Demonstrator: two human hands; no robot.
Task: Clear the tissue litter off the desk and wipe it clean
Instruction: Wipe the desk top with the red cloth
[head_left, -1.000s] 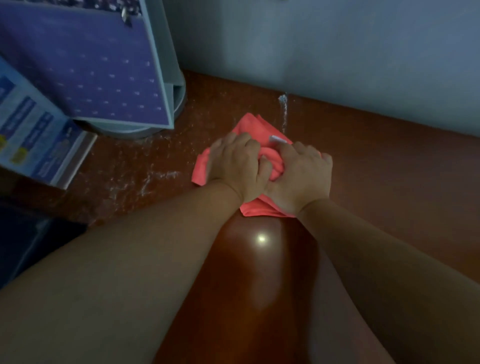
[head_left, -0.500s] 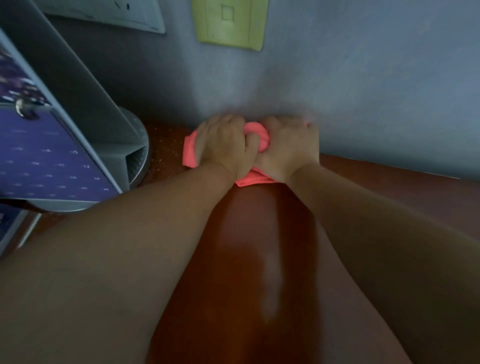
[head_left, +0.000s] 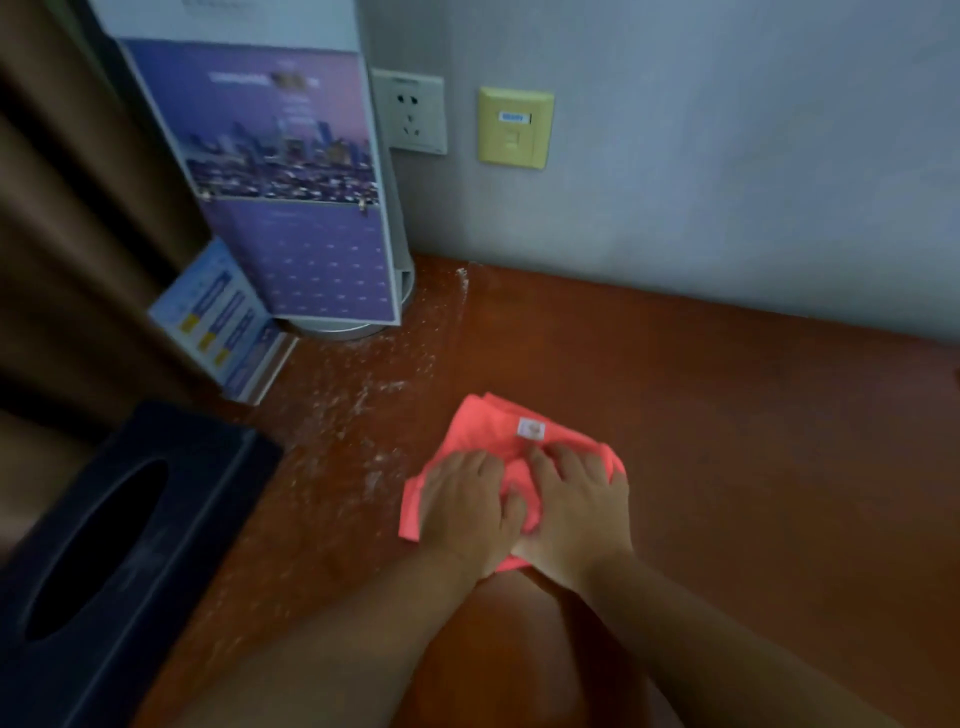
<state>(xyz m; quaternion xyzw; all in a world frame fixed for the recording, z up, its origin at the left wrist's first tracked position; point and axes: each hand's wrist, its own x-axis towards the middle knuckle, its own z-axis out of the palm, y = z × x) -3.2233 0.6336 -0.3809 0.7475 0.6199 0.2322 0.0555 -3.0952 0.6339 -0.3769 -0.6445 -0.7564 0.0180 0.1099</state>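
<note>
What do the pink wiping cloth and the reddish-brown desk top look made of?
Pink wiping cloth: soft fabric, possibly microfibre, matte; it folds, bunches and carries a sewn label. Reddish-brown desk top: probably varnished wood or laminate; smooth, even surface, grain not discernible.

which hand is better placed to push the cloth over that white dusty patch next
Left, probably. The left hand presses the pink cloth on the side nearest the white residue, which lies just left of the cloth. The right hand presses the cloth's far side, away from it.

Two hands (head_left: 467, 512) (head_left: 576, 514); one pink cloth (head_left: 483, 431); one tissue box (head_left: 218, 457); one calendar (head_left: 291, 208); two wall plates (head_left: 413, 111) (head_left: 514, 127).
</note>
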